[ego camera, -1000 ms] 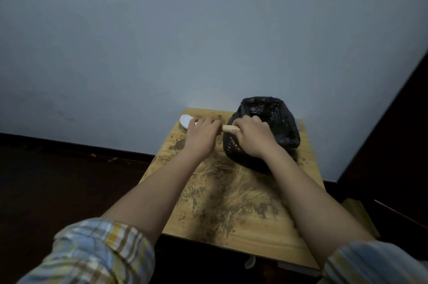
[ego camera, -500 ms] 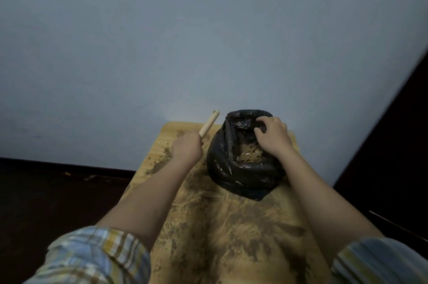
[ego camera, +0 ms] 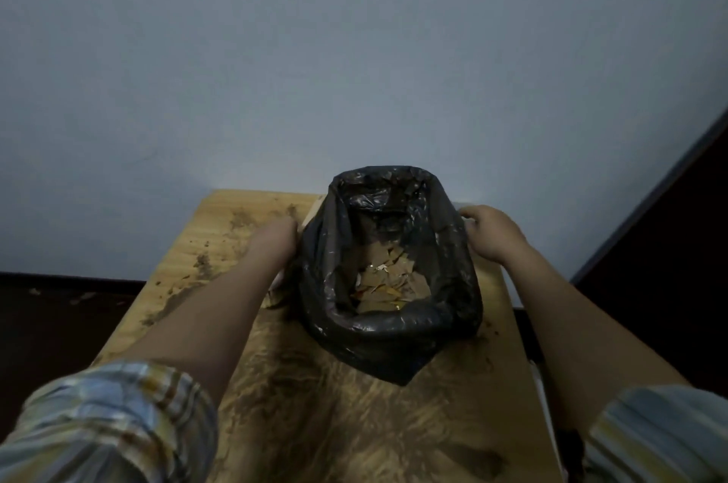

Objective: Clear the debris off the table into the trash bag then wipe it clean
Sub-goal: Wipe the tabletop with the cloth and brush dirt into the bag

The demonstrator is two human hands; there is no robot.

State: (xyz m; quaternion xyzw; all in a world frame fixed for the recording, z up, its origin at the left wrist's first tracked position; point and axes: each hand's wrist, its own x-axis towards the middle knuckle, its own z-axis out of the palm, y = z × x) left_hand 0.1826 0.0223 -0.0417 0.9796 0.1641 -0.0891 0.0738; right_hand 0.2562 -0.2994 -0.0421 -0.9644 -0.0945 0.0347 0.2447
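A black trash bag point(ego camera: 394, 337) stands open in the middle of the wooden table point(ego camera: 220, 230), with brown scraps point(ego camera: 388, 279) lying in its bottom. Brown dirt smears point(ego camera: 315, 396) cover much of the tabletop. My left hand point(ego camera: 273, 242) sits against the bag's left side, its fingers hidden. It grips a brush: a pale bit of handle point(ego camera: 313, 211) sticks out beyond the hand, and a white bit shows under the wrist. My right hand point(ego camera: 492, 234) holds the bag's right side, fingers curled at its rim.
A pale wall rises right behind the table's far edge. Dark floor point(ego camera: 59, 317) lies to the left, with a few specks on it. A dark surface point(ego camera: 669, 246) stands close on the right. The table's left and right edges are both in view.
The view has come closer and now looks down into the bag. My right hand moved from the bag's rim to its right side. My left hand dropped with the brush to the bag's left side.
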